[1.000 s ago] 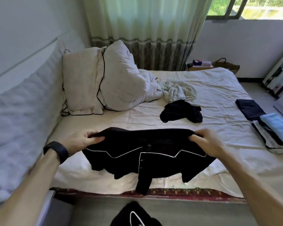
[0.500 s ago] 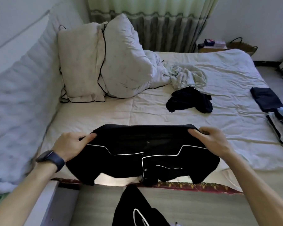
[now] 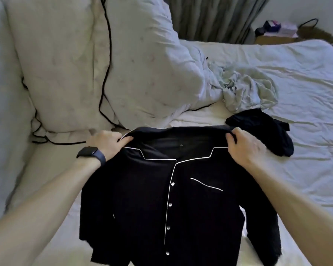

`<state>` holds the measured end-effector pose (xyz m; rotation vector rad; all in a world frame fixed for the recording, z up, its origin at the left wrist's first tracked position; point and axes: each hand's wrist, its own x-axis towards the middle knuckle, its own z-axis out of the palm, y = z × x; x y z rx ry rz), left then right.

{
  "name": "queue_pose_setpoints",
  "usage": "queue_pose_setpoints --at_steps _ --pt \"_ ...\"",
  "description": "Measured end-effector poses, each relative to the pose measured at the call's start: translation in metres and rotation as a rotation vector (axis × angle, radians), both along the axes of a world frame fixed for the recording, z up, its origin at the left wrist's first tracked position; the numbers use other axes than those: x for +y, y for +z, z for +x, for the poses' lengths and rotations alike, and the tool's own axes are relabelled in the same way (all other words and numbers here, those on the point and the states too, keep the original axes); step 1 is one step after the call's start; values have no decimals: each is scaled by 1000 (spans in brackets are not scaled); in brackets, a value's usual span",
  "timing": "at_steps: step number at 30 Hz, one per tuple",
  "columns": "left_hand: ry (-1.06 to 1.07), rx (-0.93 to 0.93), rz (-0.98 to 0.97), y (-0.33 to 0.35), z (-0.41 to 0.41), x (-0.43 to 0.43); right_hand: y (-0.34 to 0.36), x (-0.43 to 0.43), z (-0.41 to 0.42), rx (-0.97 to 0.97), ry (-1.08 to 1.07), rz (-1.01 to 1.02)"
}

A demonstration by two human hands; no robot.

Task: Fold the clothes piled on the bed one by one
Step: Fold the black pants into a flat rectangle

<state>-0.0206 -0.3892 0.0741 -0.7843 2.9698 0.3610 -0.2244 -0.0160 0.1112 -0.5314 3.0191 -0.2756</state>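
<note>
A black pyjama shirt with white piping and white buttons lies spread front-up on the bed. Its collar points towards the pillows. My left hand pinches the left shoulder by the collar. My right hand grips the right shoulder. Both sleeves hang down along the shirt's sides. A crumpled black garment lies just right of my right hand. Beyond it sits a crumpled pale green garment.
Two white pillows with black piping lean against the padded headboard at the left. Grey curtains hang behind the bed. A woven basket and small boxes stand past the bed's far corner.
I have carried the shirt forward onto the bed and laid it out flat; earlier it hung bunched over the near edge. The view has tilted down and closer.
</note>
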Motion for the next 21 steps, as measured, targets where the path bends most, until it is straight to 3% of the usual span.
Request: queue_pose_setpoints --at_steps 3,7,13,21 --pt "-12 -3 -41 -61 -68 -31 -63 -50 -42 117 -100 2" --pt "32 136 -210 -148 -80 -9 -158 -79 -45 64 -148 29" --pt "-98 -11 60 -229 54 121 -245 -18 125 -111 -7 16" --pt "138 -221 307 -208 239 222 -232 113 328 -376 43 153"
